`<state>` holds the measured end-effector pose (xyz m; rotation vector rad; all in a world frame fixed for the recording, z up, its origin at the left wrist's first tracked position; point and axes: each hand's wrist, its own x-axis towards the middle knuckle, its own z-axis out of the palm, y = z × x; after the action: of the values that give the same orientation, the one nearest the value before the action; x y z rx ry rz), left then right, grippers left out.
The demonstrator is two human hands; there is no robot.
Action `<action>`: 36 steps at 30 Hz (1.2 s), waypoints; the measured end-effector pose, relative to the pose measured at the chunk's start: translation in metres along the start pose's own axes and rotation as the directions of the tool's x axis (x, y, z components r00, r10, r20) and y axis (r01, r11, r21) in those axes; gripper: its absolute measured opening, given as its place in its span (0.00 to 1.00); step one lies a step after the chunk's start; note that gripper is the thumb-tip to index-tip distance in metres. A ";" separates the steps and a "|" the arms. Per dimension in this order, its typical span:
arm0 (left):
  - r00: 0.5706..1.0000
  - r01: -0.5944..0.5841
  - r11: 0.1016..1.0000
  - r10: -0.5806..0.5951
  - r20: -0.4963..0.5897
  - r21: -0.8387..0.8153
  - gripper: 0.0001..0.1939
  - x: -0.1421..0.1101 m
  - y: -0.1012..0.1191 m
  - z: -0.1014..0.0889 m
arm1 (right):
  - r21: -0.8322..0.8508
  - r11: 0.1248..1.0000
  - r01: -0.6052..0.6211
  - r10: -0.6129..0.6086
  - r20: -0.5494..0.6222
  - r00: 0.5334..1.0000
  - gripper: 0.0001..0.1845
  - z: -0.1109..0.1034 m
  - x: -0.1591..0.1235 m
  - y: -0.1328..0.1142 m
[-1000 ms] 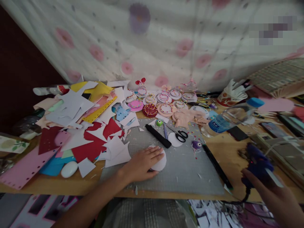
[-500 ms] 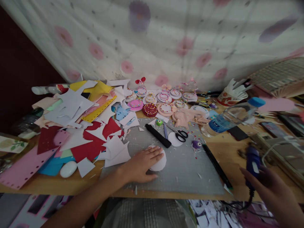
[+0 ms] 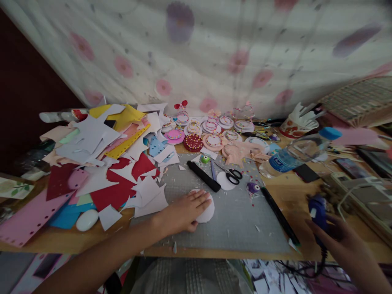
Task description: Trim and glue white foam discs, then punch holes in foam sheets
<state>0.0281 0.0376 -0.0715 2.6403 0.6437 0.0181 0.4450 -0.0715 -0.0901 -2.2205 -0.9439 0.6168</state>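
My left hand (image 3: pixel 186 210) lies with its fingers stretched flat over a white round disc (image 3: pixel 207 213) on the grey cutting mat (image 3: pixel 241 228). The thumb is drawn in beside the disc's near-left edge. At the right, my right hand (image 3: pixel 346 241) is closed round a dark purple glue gun (image 3: pixel 318 210), whose cord hangs below the table edge. Beyond the left hand lie a black stick-like tool (image 3: pixel 203 175), black-handled scissors (image 3: pixel 234 175), a second white disc (image 3: pixel 225 181) and a small green one-eyed figure (image 3: pixel 205 159).
Paper and foam scraps (image 3: pixel 92 139) are heaped at the left. Decorated round pieces (image 3: pixel 193 141) line the back. A water bottle (image 3: pixel 294 153), a purple one-eyed figure (image 3: pixel 253 187), a long black rod (image 3: pixel 280 216) and a paper cup (image 3: pixel 295 126) occupy the right side.
My left thumb has drawn in towards the fingers while the hand stays on the disc. My right hand and the glue gun have shifted slightly left, and the gun has tilted.
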 end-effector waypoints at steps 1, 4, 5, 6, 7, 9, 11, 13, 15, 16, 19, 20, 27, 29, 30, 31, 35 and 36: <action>1.000 0.002 1.000 -0.002 0.004 0.007 0.39 0.001 0.000 0.002 | 0.022 1.000 -0.002 0.002 0.005 1.000 0.33 0.001 0.000 0.000; 1.000 0.004 1.000 -0.004 -0.002 0.026 0.41 0.002 -0.001 0.007 | 0.049 0.999 -0.019 0.019 -0.002 1.000 0.33 0.004 -0.002 -0.005; 1.000 0.006 0.999 -0.005 -0.005 0.035 0.41 0.003 -0.001 0.009 | 0.048 0.999 -0.024 0.024 -0.003 1.000 0.33 0.004 -0.003 -0.007; 1.000 0.007 0.999 -0.007 -0.009 0.046 0.41 0.003 -0.001 0.010 | 0.039 0.999 -0.027 0.027 -0.006 1.000 0.32 0.004 -0.004 -0.009; 1.000 0.008 0.998 -0.007 -0.011 0.058 0.40 0.003 0.000 0.011 | 0.029 0.999 -0.032 0.032 -0.010 0.999 0.33 0.004 -0.004 -0.011; 1.000 0.012 0.997 -0.011 -0.015 0.080 0.39 0.002 0.001 0.013 | 0.007 0.999 -0.047 0.047 -0.024 0.999 0.33 0.003 -0.005 -0.015; 1.000 0.012 0.995 -0.011 -0.015 0.101 0.38 0.002 0.002 0.014 | -0.012 0.998 -0.057 0.057 -0.046 0.997 0.34 0.003 -0.004 -0.016; 1.000 0.011 0.993 -0.009 -0.015 0.119 0.37 0.001 0.002 0.015 | -0.014 0.998 -0.061 0.060 -0.066 0.996 0.35 0.003 -0.004 -0.017; 1.000 0.009 0.992 -0.006 -0.019 0.126 0.36 0.000 0.003 0.015 | -0.016 0.998 -0.063 0.061 -0.093 0.994 0.35 0.003 -0.003 -0.017; 1.000 0.006 0.992 -0.003 -0.021 0.130 0.36 0.000 0.003 0.015 | -0.014 0.998 -0.061 0.059 -0.096 0.994 0.35 0.004 -0.004 -0.017; 1.000 -0.008 0.988 0.012 -0.022 0.155 0.37 0.000 0.002 0.013 | -0.006 0.998 -0.057 0.056 -0.088 0.995 0.36 0.005 -0.007 -0.019; 0.999 -0.020 0.985 0.024 -0.022 0.173 0.37 0.000 0.002 0.012 | -0.003 0.998 -0.063 0.063 -0.082 0.995 0.37 0.005 -0.009 -0.022; 0.972 -0.117 0.916 0.184 -0.143 0.384 0.23 -0.016 0.001 0.001 | -0.018 0.994 -0.103 0.102 -0.074 0.992 0.31 -0.008 -0.034 -0.068; 0.955 -0.112 0.915 0.207 -0.214 0.387 0.20 -0.024 0.002 -0.006 | -0.019 0.987 -0.157 0.155 -0.082 0.985 0.27 -0.012 -0.038 -0.078; 0.945 -0.109 0.925 0.210 -0.251 0.365 0.19 -0.028 0.002 -0.010 | -0.016 0.984 -0.177 0.175 -0.089 0.981 0.25 -0.014 -0.039 -0.079; 0.935 -0.097 0.942 0.197 -0.295 0.321 0.20 -0.031 0.003 -0.014 | -0.017 0.982 -0.187 0.185 -0.098 0.978 0.24 -0.014 -0.039 -0.077; 0.873 0.086 0.991 -0.123 -0.472 -0.099 0.18 -0.044 0.002 -0.027 | 0.015 0.995 -0.097 0.098 -0.146 0.984 0.20 -0.011 -0.036 -0.060; 0.839 0.138 0.965 -0.233 -0.492 -0.223 0.17 -0.046 0.000 -0.029 | 0.066 0.996 -0.053 0.063 -0.159 0.985 0.19 -0.010 -0.035 -0.057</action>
<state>-0.0163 0.0284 -0.0411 2.3827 1.0176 0.7166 0.4028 -0.0711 -0.0374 -2.2115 -0.7710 0.4778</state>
